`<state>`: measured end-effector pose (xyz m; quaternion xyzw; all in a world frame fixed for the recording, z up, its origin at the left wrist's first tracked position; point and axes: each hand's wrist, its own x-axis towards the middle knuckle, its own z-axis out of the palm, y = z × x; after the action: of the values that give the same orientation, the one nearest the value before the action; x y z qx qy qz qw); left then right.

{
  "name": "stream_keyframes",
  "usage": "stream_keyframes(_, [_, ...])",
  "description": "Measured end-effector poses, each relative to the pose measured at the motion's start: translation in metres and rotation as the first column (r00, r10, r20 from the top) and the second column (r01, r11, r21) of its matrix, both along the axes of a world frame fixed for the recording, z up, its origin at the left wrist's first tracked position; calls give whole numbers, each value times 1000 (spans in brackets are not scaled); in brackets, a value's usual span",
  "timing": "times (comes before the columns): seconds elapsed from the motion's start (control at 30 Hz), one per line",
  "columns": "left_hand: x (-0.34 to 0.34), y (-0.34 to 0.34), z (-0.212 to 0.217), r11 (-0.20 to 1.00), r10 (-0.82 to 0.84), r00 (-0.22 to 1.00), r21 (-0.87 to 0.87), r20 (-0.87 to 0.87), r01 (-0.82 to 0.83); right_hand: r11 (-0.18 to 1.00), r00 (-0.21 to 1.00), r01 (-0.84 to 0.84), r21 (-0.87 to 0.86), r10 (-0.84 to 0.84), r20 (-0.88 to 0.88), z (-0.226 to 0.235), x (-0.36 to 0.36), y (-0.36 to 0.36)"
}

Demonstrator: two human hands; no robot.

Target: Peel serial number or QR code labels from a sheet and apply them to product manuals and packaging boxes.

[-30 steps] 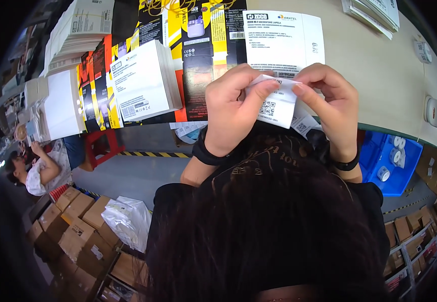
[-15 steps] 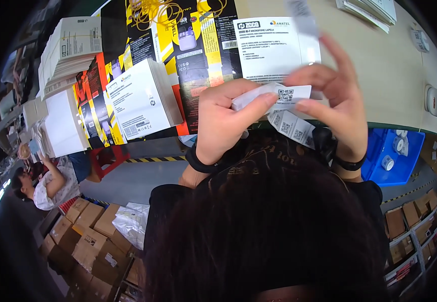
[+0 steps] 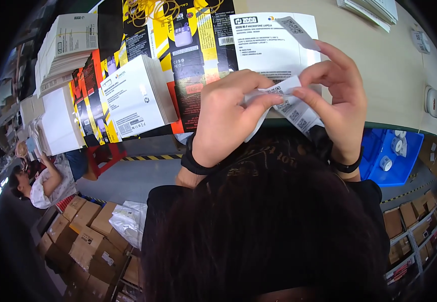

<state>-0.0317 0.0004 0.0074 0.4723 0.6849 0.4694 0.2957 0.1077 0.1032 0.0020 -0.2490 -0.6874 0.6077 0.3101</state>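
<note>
My left hand [image 3: 221,113] is closed, thumb over fingers, on a folded strip of white labels [image 3: 301,118] printed with square codes. My right hand [image 3: 339,100] pinches the same strip between thumb and a finger, close to the left fingertips. One loose label [image 3: 297,32] clings to the raised fingertip of the right hand, tilted over a white printed sheet [image 3: 264,53]. That sheet lies flat on the table beyond both hands. Part of the strip hangs below the fingers; its lower end is hidden by the right hand and dark clothing.
Stacked white printed sheets [image 3: 138,98] and another stack [image 3: 70,50] stand at left on printed black-yellow packaging [image 3: 193,65]. Yellow rubber bands [image 3: 150,11] lie at the back. A blue bin [image 3: 410,161] holds label rolls. Another person [image 3: 47,181] sits at far left.
The loose label on the right fingertip has come down and tilted over the sheet. My right thumb and finger have closed in on the strip, which now bends up between the hands.
</note>
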Motion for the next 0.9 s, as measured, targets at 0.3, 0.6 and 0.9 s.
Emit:
stream_keyframes(0.3, [2, -9, 5, 996, -79, 996, 43, -32, 81, 971, 971, 176, -158, -199, -137, 4, 5, 17])
stream_keyframes(0.6, [12, -15, -16, 901, -429, 863, -66, -265, 428, 957, 977, 209, -200, -195, 89, -15, -14, 14])
stream_keyframes(0.9, [16, -13, -25, 876, -481, 842, -110, -244, 469, 964, 954, 256, -72, -240, 179, -19, -23, 3])
